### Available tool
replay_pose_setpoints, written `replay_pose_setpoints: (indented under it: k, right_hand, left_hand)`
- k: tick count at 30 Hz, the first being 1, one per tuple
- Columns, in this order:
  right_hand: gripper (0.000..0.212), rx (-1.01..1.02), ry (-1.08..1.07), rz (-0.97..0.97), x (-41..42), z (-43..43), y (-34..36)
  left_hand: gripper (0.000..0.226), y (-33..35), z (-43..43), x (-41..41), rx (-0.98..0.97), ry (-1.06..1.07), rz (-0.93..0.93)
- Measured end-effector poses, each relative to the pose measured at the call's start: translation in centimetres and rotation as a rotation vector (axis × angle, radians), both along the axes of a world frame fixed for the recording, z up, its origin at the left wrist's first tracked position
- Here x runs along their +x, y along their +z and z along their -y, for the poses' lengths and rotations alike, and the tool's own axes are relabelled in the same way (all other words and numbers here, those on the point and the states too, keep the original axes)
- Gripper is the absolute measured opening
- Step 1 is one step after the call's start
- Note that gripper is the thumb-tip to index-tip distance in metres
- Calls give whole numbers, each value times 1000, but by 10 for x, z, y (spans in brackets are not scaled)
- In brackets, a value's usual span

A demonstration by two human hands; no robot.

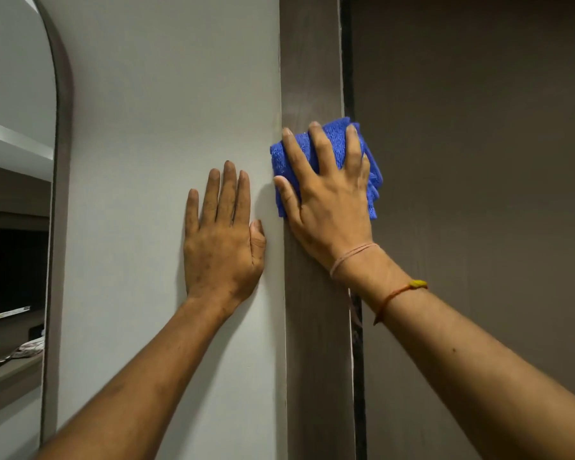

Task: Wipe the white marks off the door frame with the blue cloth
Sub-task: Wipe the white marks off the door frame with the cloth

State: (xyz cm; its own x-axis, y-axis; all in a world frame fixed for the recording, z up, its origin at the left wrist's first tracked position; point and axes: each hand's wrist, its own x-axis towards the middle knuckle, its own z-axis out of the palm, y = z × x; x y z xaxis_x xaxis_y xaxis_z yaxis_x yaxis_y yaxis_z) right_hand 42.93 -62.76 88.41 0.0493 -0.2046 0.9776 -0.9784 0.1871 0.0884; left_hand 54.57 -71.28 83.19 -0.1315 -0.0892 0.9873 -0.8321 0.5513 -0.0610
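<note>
Against the brown wooden door frame, the right hand presses the folded blue cloth under spread fingers; the left hand lies flat, fingers open, on the white wall.

— What's under your palms?

— Under my right hand the blue cloth is a knitted, open-weave fabric, nubbly and matt, bunched in folds. The door frame beneath it looks like dull grey-brown wood-grain laminate, smooth, with a faint pale smear near its left edge.

— And the other side?

— My left hand lies flat on the wall, painted off-white, matt and even. The door is a flat brown, no shine. The mirror is glossy glass.
</note>
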Motion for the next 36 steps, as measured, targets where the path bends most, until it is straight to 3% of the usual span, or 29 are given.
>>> replay_pose_setpoints:
  k: [4, 8, 17, 25, 29, 33, 36]
  right_hand:
    - [57, -39, 43, 22, 0, 1, -53]
    - [55, 60, 14, -49, -7, -8, -105]
    - [56, 0, 25, 16, 2, -2, 5]
    - [57, 35, 12, -17, 1, -7, -87]
    - [54, 34, -29, -62, 1, -8, -55]
    - [56, -6, -39, 30, 12, 0, -8]
    - [57, -25, -43, 46, 17, 4, -22]
  left_hand:
    - [63, -2, 0, 0, 8, -6, 4]
    - [63, -2, 0, 0, 9, -2, 3]
    - [62, -4, -1, -1, 9, -3, -1]
    - [64, -8, -1, 3, 12, -28, 12]
    - [63, -8, -2, 3, 10, -26, 16]
    - [62, -8, -1, 3, 14, -22, 17]
    - [61, -10, -1, 4, 23, -26, 34]
